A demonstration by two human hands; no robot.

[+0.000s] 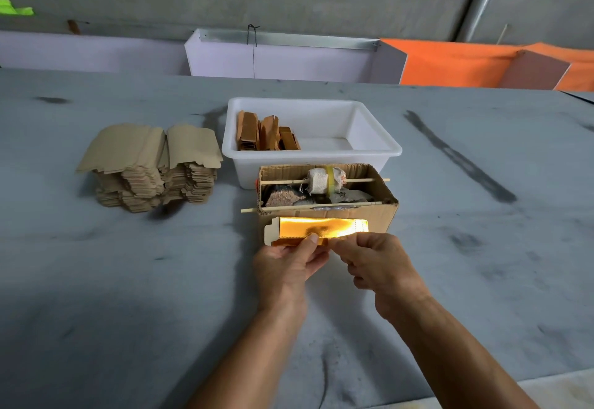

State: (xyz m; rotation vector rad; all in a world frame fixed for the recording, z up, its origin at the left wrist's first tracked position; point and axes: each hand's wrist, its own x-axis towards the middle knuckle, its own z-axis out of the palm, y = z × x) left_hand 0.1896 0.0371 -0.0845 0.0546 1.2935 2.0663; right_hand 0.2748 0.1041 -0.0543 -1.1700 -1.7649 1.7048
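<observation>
Grey worktable (128, 280), left hand (284, 267) and right hand (381, 267) fingers pinching gold card blank (321, 227), cardboard box (382, 216) just behind

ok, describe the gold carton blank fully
The gold carton blank is a die-cut card strip: shiny gold foil face, pale tab at its left end, dotted line near its right end. It is held level, lower flap partly folded, before the cardboard box. The left hand and right hand pinch its lower edge.

The cardboard box (324, 198) blocks ahead; bare table (482, 248) lies rightward.
</observation>
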